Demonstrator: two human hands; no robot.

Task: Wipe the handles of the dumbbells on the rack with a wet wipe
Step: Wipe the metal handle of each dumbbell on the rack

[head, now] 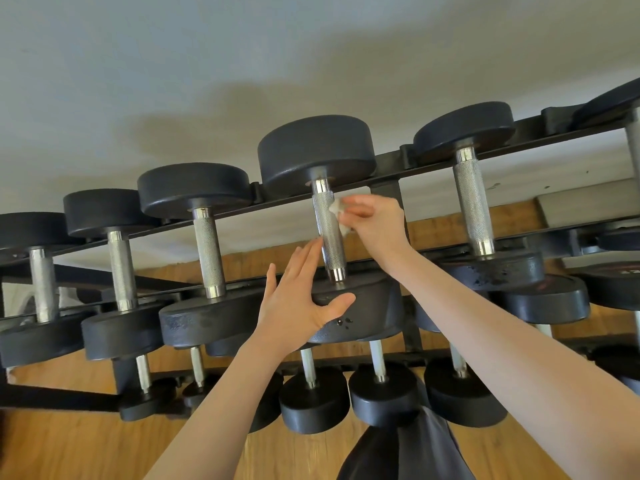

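Right hand (375, 223) presses wipe (337, 211) against handle (328, 233).

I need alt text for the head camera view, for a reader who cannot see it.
A right hand presses a white wet wipe against a dumbbell handle on the rack, while the open left hand steadies that dumbbell's near weight. More dumbbells rest alongside.

— How were the hands set?
— The right hand (372, 225) pinched a wet wipe (338, 215) against the handle (329, 233). The left hand (304, 297) lay flat below that grip, fingers straight, thumb spread — both forearms bare.
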